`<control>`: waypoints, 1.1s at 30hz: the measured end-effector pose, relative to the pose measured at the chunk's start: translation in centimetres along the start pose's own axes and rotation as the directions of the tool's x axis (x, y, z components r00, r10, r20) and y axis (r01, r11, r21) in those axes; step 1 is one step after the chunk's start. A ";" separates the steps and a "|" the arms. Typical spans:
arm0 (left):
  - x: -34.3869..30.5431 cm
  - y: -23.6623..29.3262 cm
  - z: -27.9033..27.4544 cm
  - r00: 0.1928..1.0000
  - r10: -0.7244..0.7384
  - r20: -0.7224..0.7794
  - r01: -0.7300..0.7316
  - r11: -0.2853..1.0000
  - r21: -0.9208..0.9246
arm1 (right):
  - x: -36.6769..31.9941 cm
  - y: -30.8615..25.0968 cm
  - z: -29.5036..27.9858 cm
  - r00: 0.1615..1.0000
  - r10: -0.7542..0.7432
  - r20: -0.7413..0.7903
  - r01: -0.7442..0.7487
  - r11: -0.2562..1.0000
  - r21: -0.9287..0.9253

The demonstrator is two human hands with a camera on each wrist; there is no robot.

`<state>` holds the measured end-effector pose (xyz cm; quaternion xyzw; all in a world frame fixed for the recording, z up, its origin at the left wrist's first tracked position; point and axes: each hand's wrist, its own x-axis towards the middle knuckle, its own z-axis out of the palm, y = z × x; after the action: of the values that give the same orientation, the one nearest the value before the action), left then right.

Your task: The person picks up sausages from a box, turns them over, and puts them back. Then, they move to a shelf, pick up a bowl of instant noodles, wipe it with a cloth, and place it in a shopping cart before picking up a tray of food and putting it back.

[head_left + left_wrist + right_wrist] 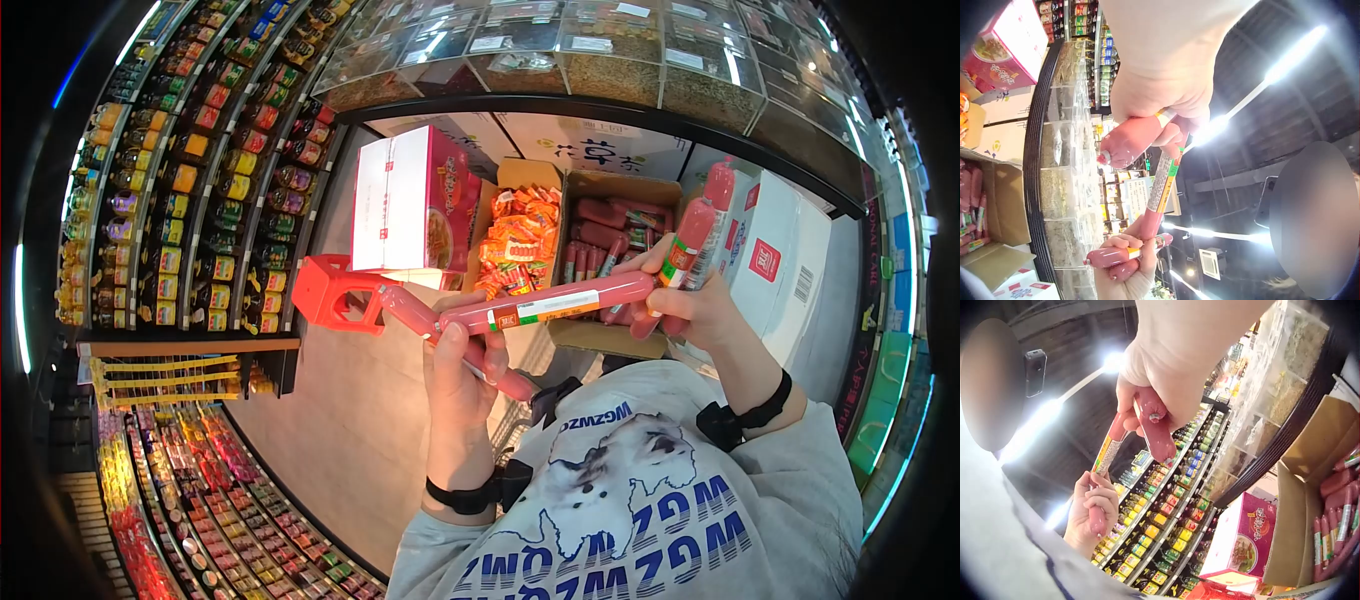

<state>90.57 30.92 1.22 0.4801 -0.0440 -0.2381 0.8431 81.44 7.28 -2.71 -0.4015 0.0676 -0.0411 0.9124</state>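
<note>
Pink ham sausages in clear film fill both hands, held up in front of the chest. One long sausage (600,294) with a white and green label bridges the two hands. My left hand (458,372) grips its left end along with another sausage (405,311) that points up and left; a pink end (515,385) also sticks out below the fingers. With my right hand (708,312) I grip the long one's other end and more sausages (692,232) that stand up and to the right. In the right wrist view two rounded sausage ends (1155,428) protrude from the right hand.
An open carton (625,187) of sausages stands below the hands. Beside it are a carton of orange packets (522,235), a pink and white box (405,200), a red stool (335,292) and a white box (795,262). Clear bins (610,62) and bottle shelves (190,180) border the floor.
</note>
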 end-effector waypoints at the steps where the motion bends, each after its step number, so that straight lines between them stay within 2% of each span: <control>1: 0.1 -0.1 0.0 1.000 0.001 -0.001 -0.001 1.000 0.000 | 0.0 0.3 0.0 1.000 0.011 -0.014 -0.011 1.000 -0.010; 4: 0.4 -0.6 0.5 0.997 0.076 -0.001 -0.076 0.996 -0.053 | 0.2 0.6 0.4 0.999 0.052 -0.016 -0.053 0.997 -0.058; 6: 0.5 -0.8 1.1 0.989 0.055 -0.138 -0.066 0.995 -0.079 | 0.3 0.6 1.0 0.997 0.083 -0.005 -0.083 0.992 -0.094; 8: 0.6 -0.7 1.3 0.993 0.028 -0.116 -0.039 0.995 -0.094 | 0.0 0.3 1.9 0.982 0.186 0.022 -0.180 0.970 -0.166; 9: 0.7 -0.6 1.3 0.996 -0.002 -0.090 -0.008 0.994 -0.113 | 0.1 -0.1 2.2 0.982 0.186 0.023 -0.180 0.970 -0.164; 11: 0.7 -0.5 1.4 0.998 -0.012 -0.059 0.006 0.994 -0.106 | 0.2 -0.6 2.4 0.909 0.411 0.073 -0.381 0.889 -0.253; 12: 0.7 -0.6 1.4 0.998 -0.031 -0.062 0.027 0.998 -0.059 | 0.4 0.4 2.3 0.937 0.333 0.109 -0.294 0.915 -0.277; 14: 0.6 -0.7 1.6 0.997 -0.052 -0.063 0.052 0.999 -0.012 | 1.0 1.5 1.8 0.915 0.382 0.131 -0.330 0.894 -0.303; 15: 0.6 -0.7 1.8 0.990 -0.122 -0.070 0.125 0.991 0.050 | 1.1 1.6 1.7 0.890 0.431 0.151 -0.365 0.871 -0.330; 16: 0.7 -0.9 1.9 0.978 -0.193 -0.078 0.200 0.973 0.110 | 1.2 1.0 2.9 0.912 0.367 0.180 -0.298 0.898 -0.323; 19: 0.5 -2.1 1.9 0.977 -0.202 -0.061 0.210 0.963 0.169 | 2.0 1.5 3.4 0.882 0.442 0.163 -0.341 0.838 -0.425; 24: 1.1 -2.0 2.4 0.969 -0.177 -0.172 0.209 0.959 0.190 | 2.6 3.9 3.5 0.914 0.362 0.182 -0.288 0.896 -0.338; 25: 1.2 -1.9 2.6 0.968 -0.190 -0.165 0.206 0.975 0.085 | 2.7 4.3 3.2 0.913 0.362 0.186 -0.287 0.897 -0.336; 27: 1.3 -1.4 2.5 0.966 -0.206 -0.157 0.188 0.975 -0.122 | 2.8 5.0 2.6 0.942 0.323 0.092 -0.292 0.923 -0.250; 28: 1.3 -1.5 1.4 0.978 -0.191 -0.081 0.177 0.972 -0.154 | 2.5 3.5 3.3 0.942 0.327 0.075 -0.303 0.926 -0.223; 29: 1.4 -1.5 0.8 0.979 -0.183 -0.093 0.168 0.975 -0.149 | 2.5 3.4 3.0 0.949 0.298 0.101 -0.276 0.943 -0.188; 31: 1.5 -1.8 0.0 0.988 -0.130 -0.089 0.106 0.967 -0.230 | 2.3 3.2 2.2 0.936 0.350 0.045 -0.337 0.924 -0.183; 32: 1.5 -2.0 -0.7 0.994 -0.108 -0.033 0.096 0.961 -0.259 | 2.2 3.0 2.6 0.934 0.353 0.054 -0.338 0.923 -0.183; 33: 1.5 -1.9 -0.4 0.994 -0.102 -0.038 0.089 0.962 -0.258 | 2.0 2.7 3.0 0.954 0.298 0.017 -0.294 0.948 -0.118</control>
<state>91.32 29.84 -0.78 0.3749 0.0319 -0.2700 0.8863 83.96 11.04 -2.93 -0.4391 0.1136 0.1071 0.8848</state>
